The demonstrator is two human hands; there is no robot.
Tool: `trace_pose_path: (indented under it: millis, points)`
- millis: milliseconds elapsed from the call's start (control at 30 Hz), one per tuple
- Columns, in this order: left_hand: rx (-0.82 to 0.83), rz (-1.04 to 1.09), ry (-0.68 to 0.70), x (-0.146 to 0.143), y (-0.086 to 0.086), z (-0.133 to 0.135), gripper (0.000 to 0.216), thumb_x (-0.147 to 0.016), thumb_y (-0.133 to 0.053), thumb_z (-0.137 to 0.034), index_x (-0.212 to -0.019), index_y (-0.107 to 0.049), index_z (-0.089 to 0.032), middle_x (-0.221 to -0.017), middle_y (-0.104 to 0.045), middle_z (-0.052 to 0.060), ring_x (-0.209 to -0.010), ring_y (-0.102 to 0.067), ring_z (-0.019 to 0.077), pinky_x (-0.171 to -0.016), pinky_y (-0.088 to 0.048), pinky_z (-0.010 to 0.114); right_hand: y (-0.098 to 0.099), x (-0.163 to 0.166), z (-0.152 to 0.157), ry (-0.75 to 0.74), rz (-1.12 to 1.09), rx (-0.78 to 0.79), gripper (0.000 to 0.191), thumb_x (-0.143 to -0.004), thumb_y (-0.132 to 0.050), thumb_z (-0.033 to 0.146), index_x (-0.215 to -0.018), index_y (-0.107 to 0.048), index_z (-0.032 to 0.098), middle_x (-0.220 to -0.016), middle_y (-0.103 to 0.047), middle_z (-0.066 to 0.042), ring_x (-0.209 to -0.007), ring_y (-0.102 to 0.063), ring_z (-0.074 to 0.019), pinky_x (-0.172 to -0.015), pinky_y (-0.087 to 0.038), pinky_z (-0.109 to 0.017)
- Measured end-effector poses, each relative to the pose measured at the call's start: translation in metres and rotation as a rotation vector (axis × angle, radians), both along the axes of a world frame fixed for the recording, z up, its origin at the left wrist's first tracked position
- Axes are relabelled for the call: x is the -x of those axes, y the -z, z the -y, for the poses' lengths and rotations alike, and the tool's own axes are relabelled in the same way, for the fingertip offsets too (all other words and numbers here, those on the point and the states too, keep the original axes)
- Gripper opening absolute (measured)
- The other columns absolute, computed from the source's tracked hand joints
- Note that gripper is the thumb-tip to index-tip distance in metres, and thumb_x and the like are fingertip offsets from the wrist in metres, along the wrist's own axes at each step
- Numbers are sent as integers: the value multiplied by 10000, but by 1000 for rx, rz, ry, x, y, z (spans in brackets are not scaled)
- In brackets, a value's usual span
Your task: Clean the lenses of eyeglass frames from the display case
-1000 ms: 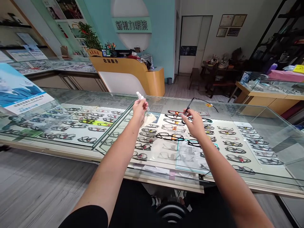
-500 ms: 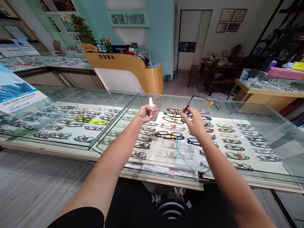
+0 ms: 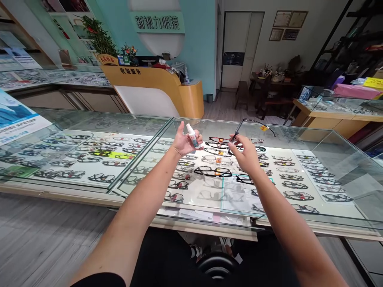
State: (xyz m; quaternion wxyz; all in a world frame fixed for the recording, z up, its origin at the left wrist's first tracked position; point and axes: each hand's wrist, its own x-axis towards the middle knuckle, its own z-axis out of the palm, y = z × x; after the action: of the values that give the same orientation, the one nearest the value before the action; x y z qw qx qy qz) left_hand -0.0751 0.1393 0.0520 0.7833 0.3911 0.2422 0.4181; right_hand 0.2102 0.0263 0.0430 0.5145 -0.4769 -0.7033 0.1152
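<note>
A small white spray bottle [image 3: 191, 133] with a printed label leans in my left hand [image 3: 182, 143], its nozzle pointing up. The fingers wrap its body while the thumb stands up, apart from it. Between the thumb and fingers of my right hand [image 3: 247, 154] is a pair of dark eyeglasses [image 3: 243, 120], with a long thin part reaching up and to the right. An orange-yellow tag [image 3: 263, 128] shows on them; my hand hides the rest. Both hands are above a glass display case [image 3: 206, 203], and black-framed eyeglasses [image 3: 213, 171] lie nearer me.
Many spectacle frames [image 3: 297, 195] sit in rows in the case. A second glass case [image 3: 80, 179] adjoins on the left, with a blue-and-white sign [image 3: 18, 115]. Beyond stands a wooden counter [image 3: 191, 99]; another display [image 3: 323, 109] is at the right.
In my left hand the spray bottle has tilted from upright to leaning left, showing its label, and the thumb has lifted away. My right hand and the eyeglasses have hardly moved.
</note>
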Motion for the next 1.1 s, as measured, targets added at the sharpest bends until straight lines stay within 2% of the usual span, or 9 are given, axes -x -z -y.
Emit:
trace_pose_path:
  millis: [67,200,400,567,800,1000,1100]
  points:
    - [-78,-15,7,-11,-8,7,830,-946,-475,-986,-664,-598,-216,-727,-561,58,-665,-589,220,-660,-627,419,-2,1,2,-27,-18,5,408,-1095,-617,534,-1327,-772,237,-1276,-830,-131,-1068,-715,-310,-1031,-547,-496]
    - [-262,-61,-77,-38,-15,22,808,-956,-530,-946,-633,-606,-209,-708,-540,41,-686,-584,193,-663,-585,339,-9,5,9,-150,-63,103,421,-1116,-589,512,-1388,-749,234,-1215,-812,-104,-1062,-704,-279,-947,-518,-435]
    - [-527,-244,-172,-62,-7,33,783,-875,-563,-980,-651,-604,-231,-614,-531,28,-618,-532,181,-669,-508,338,-18,8,18,-400,-126,228,455,-1135,-559,632,-1272,-737,237,-1164,-783,-85,-1047,-687,-253,-918,-511,-398]
    - [-723,-399,-233,-68,-3,40,715,-937,-524,-891,-688,-632,-230,-669,-579,39,-647,-542,188,-663,-455,354,-19,9,20,-508,-161,284,501,-1112,-595,704,-1262,-759,255,-1141,-786,-75,-1073,-691,-254,-978,-517,-414]
    - [-733,-488,-213,-71,-6,46,585,-950,-506,-759,-705,-590,-235,-679,-575,26,-651,-544,190,-669,-453,357,-17,12,20,-578,-196,322,540,-1076,-634,750,-1267,-790,269,-1130,-786,-71,-996,-686,-238,-989,-568,-424]
    - [-728,-485,-208,-70,-11,52,603,-966,-471,-794,-724,-560,-249,-654,-541,17,-685,-562,215,-684,-474,361,-18,12,20,-586,-206,327,558,-1065,-645,760,-1265,-797,262,-1134,-797,-78,-998,-687,-242,-991,-567,-429]
    - [-820,-545,-225,-68,-13,53,609,-970,-481,-788,-708,-555,-244,-674,-561,27,-692,-521,206,-717,-459,370,-19,10,18,-535,-258,292,544,-1068,-651,743,-1267,-791,257,-1151,-793,-83,-1057,-692,-252,-1031,-557,-434]
